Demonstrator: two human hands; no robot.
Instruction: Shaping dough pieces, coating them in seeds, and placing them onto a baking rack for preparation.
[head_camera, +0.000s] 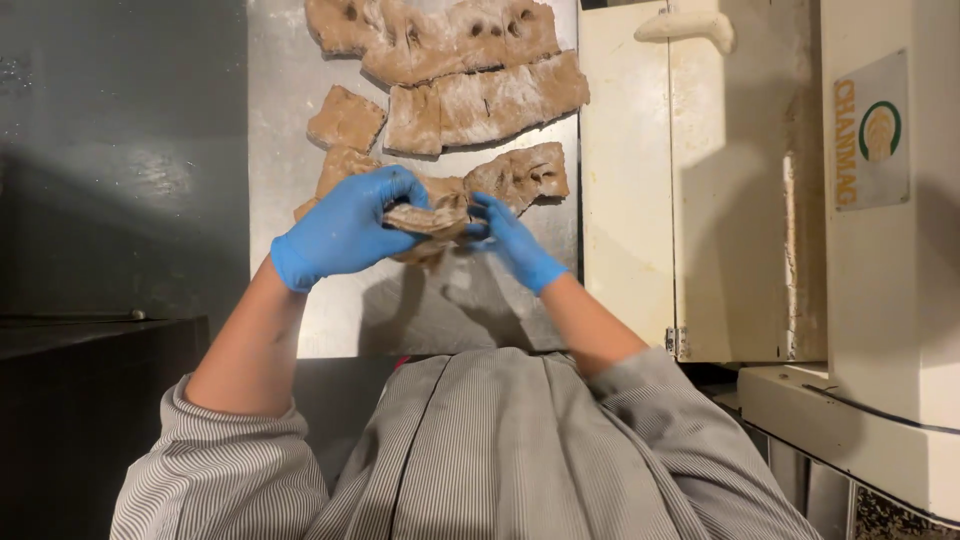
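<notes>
Both my hands wear blue gloves and grip one brown dough piece (432, 220) just above a floured steel table (290, 120). My left hand (345, 228) curls over its left end. My right hand (512, 242) pinches its right end. More cut dough lies beyond: a rough piece (520, 175) right behind my right hand, a small square piece (346, 118), a long slab (485, 102) and a large holed slab (430, 35) at the far edge.
A cream-coloured machine (740, 200) stands to the right of the table, with a pale dough lump (688, 26) on top. Dark floor and a dark counter (90, 340) lie to the left. My striped grey top fills the bottom.
</notes>
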